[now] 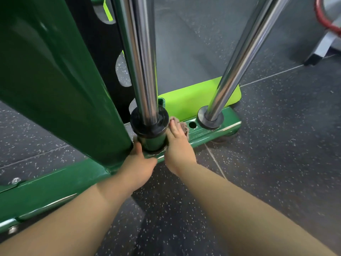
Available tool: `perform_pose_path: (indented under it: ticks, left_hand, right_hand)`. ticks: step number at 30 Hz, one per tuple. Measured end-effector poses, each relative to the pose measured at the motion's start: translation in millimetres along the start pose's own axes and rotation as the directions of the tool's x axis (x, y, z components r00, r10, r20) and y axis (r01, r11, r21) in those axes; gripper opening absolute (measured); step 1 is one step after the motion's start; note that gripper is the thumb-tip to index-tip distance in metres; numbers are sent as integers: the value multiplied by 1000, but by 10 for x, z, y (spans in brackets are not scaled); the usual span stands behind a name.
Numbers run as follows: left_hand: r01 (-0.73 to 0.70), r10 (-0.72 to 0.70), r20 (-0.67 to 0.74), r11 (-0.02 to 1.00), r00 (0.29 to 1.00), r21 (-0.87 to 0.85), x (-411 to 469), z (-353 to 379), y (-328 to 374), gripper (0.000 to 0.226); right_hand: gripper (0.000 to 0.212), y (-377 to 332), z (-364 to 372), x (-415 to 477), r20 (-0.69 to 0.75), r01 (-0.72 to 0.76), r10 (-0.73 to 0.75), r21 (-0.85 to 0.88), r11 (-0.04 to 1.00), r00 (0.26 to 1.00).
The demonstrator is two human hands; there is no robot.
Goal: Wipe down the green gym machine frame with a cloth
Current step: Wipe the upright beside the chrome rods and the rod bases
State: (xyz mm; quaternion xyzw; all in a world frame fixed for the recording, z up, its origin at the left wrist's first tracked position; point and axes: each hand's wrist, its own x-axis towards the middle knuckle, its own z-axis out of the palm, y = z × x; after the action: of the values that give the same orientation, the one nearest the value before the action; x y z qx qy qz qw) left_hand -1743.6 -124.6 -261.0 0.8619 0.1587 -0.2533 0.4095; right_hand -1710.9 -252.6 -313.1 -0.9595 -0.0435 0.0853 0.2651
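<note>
i'm crouching over the base bar (pixel 210 134) of the green frame (pixel 48 85), working the cloth (pixel 184 127) around the foot of the near chrome rod (pixel 142 67). my right hand (pixel 178 145) is pressing the cloth flat onto the bar just beside the black collar (pixel 149 122), fingers laid out fairly straight over it, so it's more a push than a pinch. my left hand (pixel 139 163) is bracing on the bar's near edge at the collar's base, thumb up against it; its fingers are going out of sight under the edge, so i can't tell how far they're curling or whether they're gripping. the cloth is looking soft, thin and light, bunching up easily, so i'm judging it's best kept balled under the palm and fingertips, not held by a corner. the painted steel is stiff, glossy and probably slick, so the cloth should be sliding freely; the frame itself is not going to budge. most of the cloth is hiding under my hand, only a pinkish-brown tuft showing past my fingers near the small hole (pixel 192 124). the joint behind the collar is blocked from view. the far rod (pixel 245 52) and the lime pad (pixel 193 98) are standing well apart from my hands. the upright's top is cut off by the picture edge.
</note>
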Motion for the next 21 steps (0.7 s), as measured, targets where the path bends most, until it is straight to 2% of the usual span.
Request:
perform_pose_path:
  ticks: [1, 3, 5, 8, 10, 11, 13, 14, 15, 16, 17, 19, 21]
  left_hand:
    - [-4, 4, 3, 1000, 1000, 20, -8, -4, -20, 82]
    - [-12, 11, 12, 999, 1000, 40, 18, -21, -84, 81]
    - [-12, 10, 32, 998, 999, 60, 46, -29, -130, 83]
    - [7, -13, 74, 997, 997, 83, 89, -33, -185, 90]
    - [3, -13, 104, 996, 995, 94, 121, -37, -240, 94]
    - [-3, -9, 117, 995, 993, 100, 149, -52, -268, 95]
    - [-16, -1, 143, 992, 990, 124, 184, -93, -305, 99]
    - [-14, -7, 150, 990, 989, 137, 200, -100, -317, 100]
    - [-14, -8, 150, 989, 989, 148, 216, -97, -324, 101]
    - [-18, -5, 142, 987, 990, 158, 225, -92, -330, 101]
    - [-26, 3, 137, 985, 991, 169, 217, -83, -333, 100]
    - [-59, 36, 119, 979, 992, 196, 181, -53, -326, 99]
    - [-97, 76, 94, 965, 993, 244, 173, -21, -317, 99]
  right_hand:
    - [84, 86, -20, -43, -14, 95, -95, 9, 995, 995]
    - [78, 427, -115, 43, -35, 129, -127, 48, 991, 991]
    - [72, 570, -215, 109, -124, -88, 107, 148, 985, 986]
    - [35, 482, -141, -10, -259, -180, 274, 334, 925, 926]
    - [25, 481, -78, -150, -329, -235, 486, 578, 782, 809]
    - [23, 560, -86, -125, -329, -296, 613, 652, 698, 718]
    - [16, 717, -163, 28, -245, -451, 815, 732, 511, 526]
    - [20, 770, -177, 104, -181, -486, 852, 755, 441, 492]
    - [22, 772, -145, 175, -115, -487, 858, 782, 388, 500]
    - [19, 642, -94, 193, -69, -489, 838, 785, 381, 542]
    - [16, 493, 7, 155, -51, -503, 799, 752, 426, 600]
    - [30, 177, 209, 3, -72, -498, 718, 672, 548, 692]
    - [30, -31, 347, -140, -23, -465, 615, 631, 621, 789]
